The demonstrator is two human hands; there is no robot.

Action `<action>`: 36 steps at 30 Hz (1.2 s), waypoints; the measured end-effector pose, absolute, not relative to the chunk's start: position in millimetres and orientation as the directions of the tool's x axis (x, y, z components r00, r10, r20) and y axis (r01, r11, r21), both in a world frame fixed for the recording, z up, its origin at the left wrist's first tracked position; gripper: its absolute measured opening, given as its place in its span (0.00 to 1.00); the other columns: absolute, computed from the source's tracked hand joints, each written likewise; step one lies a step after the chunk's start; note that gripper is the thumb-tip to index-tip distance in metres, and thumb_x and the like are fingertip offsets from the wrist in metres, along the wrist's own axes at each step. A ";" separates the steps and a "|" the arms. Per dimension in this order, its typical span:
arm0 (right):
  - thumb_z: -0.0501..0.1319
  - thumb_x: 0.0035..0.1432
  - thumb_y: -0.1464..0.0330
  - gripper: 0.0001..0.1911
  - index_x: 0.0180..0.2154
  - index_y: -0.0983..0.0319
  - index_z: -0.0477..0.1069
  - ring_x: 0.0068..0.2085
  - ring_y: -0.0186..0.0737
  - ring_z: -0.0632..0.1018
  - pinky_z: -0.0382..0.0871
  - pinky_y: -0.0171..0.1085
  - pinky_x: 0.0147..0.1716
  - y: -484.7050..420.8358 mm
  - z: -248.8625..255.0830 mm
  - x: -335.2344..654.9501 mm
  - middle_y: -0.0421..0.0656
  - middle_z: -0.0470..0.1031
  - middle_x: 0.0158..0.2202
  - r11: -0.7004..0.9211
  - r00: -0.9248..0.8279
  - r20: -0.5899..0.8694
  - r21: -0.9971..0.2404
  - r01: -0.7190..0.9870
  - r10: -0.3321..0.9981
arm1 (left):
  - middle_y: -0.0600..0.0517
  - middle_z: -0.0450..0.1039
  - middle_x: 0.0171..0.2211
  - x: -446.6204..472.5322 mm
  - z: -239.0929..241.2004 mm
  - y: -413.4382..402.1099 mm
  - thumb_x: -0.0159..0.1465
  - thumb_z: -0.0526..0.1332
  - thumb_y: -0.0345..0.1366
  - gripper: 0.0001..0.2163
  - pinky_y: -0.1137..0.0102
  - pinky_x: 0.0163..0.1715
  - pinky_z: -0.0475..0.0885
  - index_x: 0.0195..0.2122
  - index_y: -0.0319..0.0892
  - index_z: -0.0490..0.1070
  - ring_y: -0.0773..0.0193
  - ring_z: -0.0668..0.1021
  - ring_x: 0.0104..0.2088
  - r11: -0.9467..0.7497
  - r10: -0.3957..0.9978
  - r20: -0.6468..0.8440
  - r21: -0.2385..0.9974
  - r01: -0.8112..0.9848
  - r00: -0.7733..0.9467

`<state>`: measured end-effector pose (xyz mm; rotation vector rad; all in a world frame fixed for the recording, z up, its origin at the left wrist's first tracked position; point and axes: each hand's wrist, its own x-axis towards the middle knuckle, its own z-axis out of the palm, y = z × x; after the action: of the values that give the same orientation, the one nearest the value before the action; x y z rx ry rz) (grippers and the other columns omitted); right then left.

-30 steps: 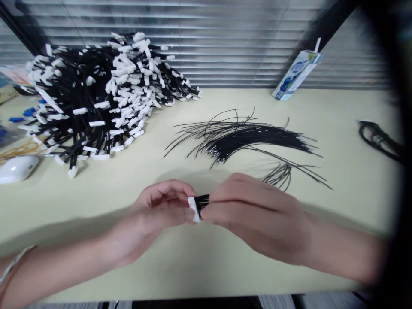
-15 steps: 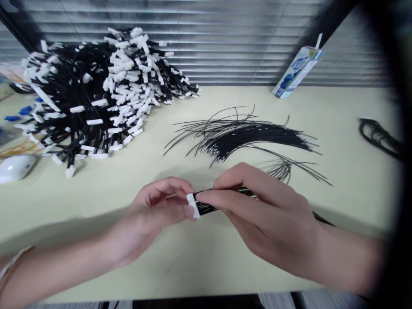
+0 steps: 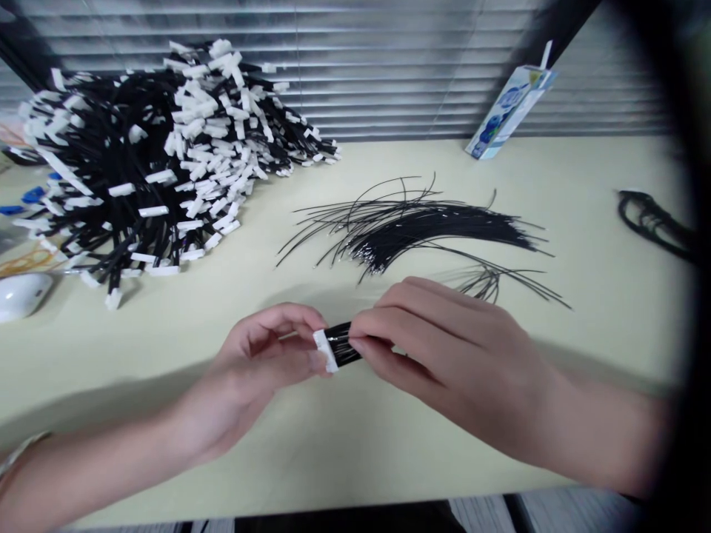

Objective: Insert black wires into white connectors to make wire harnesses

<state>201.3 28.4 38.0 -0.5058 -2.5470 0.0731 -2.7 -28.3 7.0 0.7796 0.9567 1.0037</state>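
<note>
My left hand [image 3: 266, 354] pinches a small white connector [image 3: 324, 350] between thumb and fingers, just above the pale table [image 3: 333, 444]. A row of thin black wires [image 3: 344, 344] runs out of the connector to the right. My right hand [image 3: 444, 355] is closed on those wires right beside the connector, fingertips pressed against them. Both hands meet at the middle front of the table.
A big heap of black harnesses with white connectors [image 3: 149, 155] fills the back left. A loose fan of bare black wires [image 3: 422, 229] lies just behind my hands. A small carton [image 3: 508, 107] leans on the blinds; a white mouse [image 3: 22, 292] sits far left, a black cable [image 3: 649, 222] far right.
My right hand's fingers have slid back in along the wires toward the connector. The left hand has kept its pinch; the view shifted slightly.
</note>
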 end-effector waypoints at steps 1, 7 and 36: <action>0.52 0.63 0.78 0.13 0.27 0.63 0.68 0.30 0.33 0.67 0.59 0.35 0.29 28.9 37.0 202.2 0.39 0.68 0.27 0.930 -0.790 0.492 -0.156 0.333 0.366 | 0.55 0.75 0.30 -2.4 7.4 -28.3 0.58 0.66 0.28 0.07 0.80 0.34 0.69 0.37 0.45 0.75 0.70 0.76 0.32 0.350 0.932 -0.288 0.877 -0.330 0.221; 0.54 0.60 0.80 0.10 0.29 0.65 0.69 0.30 0.33 0.65 0.58 0.35 0.29 29.6 32.4 204.4 0.39 0.66 0.28 0.931 -0.791 0.495 -0.150 0.332 0.361 | 0.55 0.76 0.30 -2.8 7.4 -28.1 0.59 0.65 0.28 0.07 0.80 0.35 0.70 0.38 0.44 0.74 0.70 0.75 0.33 0.348 0.930 -0.282 0.882 -0.317 0.236; 0.55 0.60 0.79 0.10 0.29 0.65 0.71 0.27 0.35 0.62 0.58 0.37 0.27 27.7 27.1 199.2 0.40 0.64 0.25 0.948 -0.793 0.543 -0.020 0.318 0.277 | 0.57 0.79 0.29 -2.8 5.9 -31.2 0.56 0.68 0.27 0.08 0.81 0.34 0.73 0.35 0.46 0.78 0.71 0.78 0.31 0.342 0.937 -0.294 0.882 -0.325 0.187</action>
<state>199.2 27.7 27.1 -0.4215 -2.5351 -0.0975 -2.8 -31.2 5.9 0.7726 0.9915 1.0253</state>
